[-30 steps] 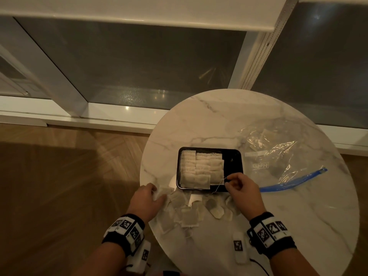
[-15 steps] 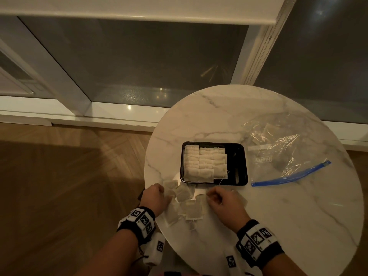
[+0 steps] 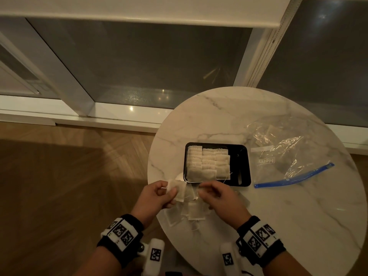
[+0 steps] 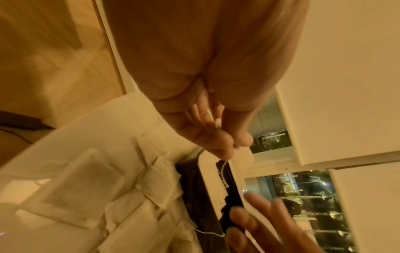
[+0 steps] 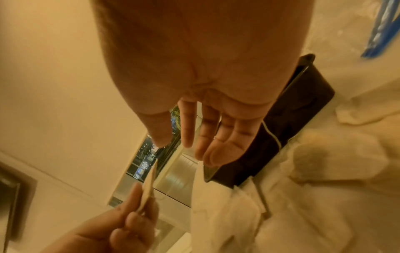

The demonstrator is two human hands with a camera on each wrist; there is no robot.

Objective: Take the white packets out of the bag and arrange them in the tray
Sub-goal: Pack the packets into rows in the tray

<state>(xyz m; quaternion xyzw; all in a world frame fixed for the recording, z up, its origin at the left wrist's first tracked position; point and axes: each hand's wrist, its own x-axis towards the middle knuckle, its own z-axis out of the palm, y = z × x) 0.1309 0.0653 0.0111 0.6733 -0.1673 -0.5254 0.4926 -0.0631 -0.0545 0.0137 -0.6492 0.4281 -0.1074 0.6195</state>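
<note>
L hand (image 3: 157,196) has lifted one white packet (image 3: 178,191) off loose pile (image 3: 191,213), pinched thumb/fingers; head view only. R hand (image 3: 220,198): R-wrist view shows fingers apart, relaxed, holding nothing. Tray (image 3: 244,166) w/ packet rows beyond; bag (image 3: 282,150) on desk (image 3: 298,216).

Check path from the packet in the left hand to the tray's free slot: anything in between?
Nothing visible blocks it. The left hand pinches the white paper packet just short of the black rectangular plastic tray, whose right strip is bare. The right hand hovers nearby.
</note>
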